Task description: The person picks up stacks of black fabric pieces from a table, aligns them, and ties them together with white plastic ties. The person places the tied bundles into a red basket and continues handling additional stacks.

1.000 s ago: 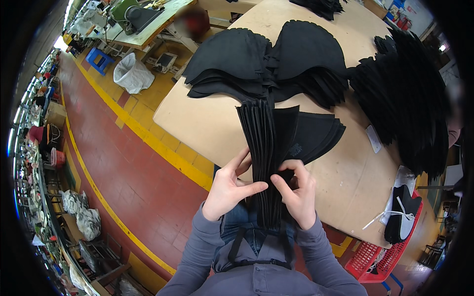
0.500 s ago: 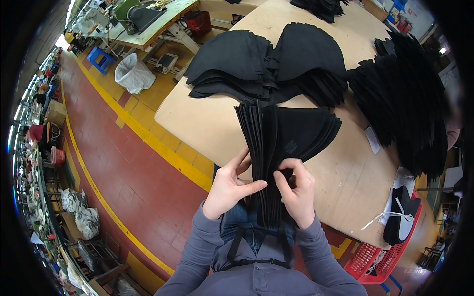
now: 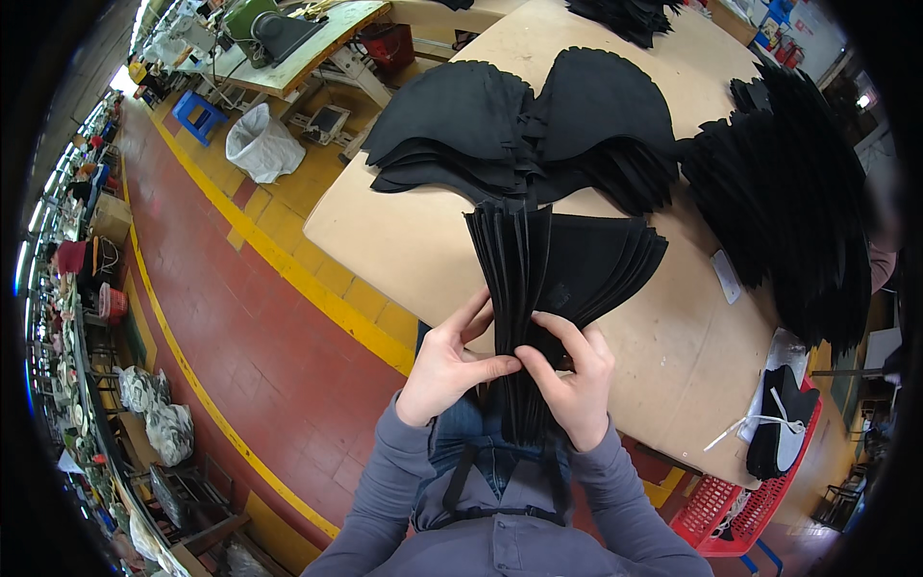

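A thick sheaf of black cut fabric pieces (image 3: 601, 255) stands fanned out at the table's near edge, its layers spreading at the top and to the right. My left hand (image 3: 445, 363) grips the sheaf's left side, thumb across the front and fingers behind. From the right, my right hand (image 3: 574, 373) pinches a front layer between thumb and forefinger, the two thumb tips nearly meeting. Just beyond lie two overlapping stacks of black curved pieces, a left stack (image 3: 447, 111) and a right stack (image 3: 608, 106).
The pale table (image 3: 385, 236) also bears a tall black pile (image 3: 784, 192) at right and a white tag (image 3: 726, 276). A red basket (image 3: 745, 524) holding tied black pieces (image 3: 781, 423) sits at the near right corner. A sewing machine (image 3: 274, 38) and white sack (image 3: 264, 144) stand far left.
My right hand has shifted slightly left, its thumb now close to my left thumb. A layer of the sheaf has swung right, covering more of the fanned pieces.
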Action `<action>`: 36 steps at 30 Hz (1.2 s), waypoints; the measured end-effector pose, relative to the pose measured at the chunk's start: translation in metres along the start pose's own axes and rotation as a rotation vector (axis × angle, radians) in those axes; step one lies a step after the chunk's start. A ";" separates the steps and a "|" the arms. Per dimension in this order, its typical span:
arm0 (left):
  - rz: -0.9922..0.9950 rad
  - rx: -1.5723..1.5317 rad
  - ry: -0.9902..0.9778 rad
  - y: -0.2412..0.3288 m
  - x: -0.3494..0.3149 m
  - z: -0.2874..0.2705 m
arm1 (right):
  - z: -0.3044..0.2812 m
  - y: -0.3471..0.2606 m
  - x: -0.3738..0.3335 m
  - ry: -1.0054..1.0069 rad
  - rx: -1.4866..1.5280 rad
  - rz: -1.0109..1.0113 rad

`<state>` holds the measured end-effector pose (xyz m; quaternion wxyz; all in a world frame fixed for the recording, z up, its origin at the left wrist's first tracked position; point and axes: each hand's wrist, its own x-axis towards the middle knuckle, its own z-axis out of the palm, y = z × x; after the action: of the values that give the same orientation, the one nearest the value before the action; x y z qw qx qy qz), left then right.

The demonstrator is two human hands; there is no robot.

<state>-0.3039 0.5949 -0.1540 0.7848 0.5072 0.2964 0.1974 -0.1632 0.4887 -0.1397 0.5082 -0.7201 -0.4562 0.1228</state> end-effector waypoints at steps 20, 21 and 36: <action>0.022 -0.042 0.004 -0.003 -0.001 0.000 | 0.008 0.005 0.001 0.034 0.067 0.034; 0.010 -0.025 0.004 -0.004 -0.002 -0.002 | 0.008 0.003 0.000 0.058 0.106 0.084; 0.032 -0.001 0.023 -0.005 -0.004 0.000 | 0.009 0.005 0.001 -0.064 -0.060 -0.091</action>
<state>-0.3066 0.5909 -0.1576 0.7783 0.5093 0.2971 0.2159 -0.1656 0.4941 -0.1478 0.4768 -0.7092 -0.5077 0.1088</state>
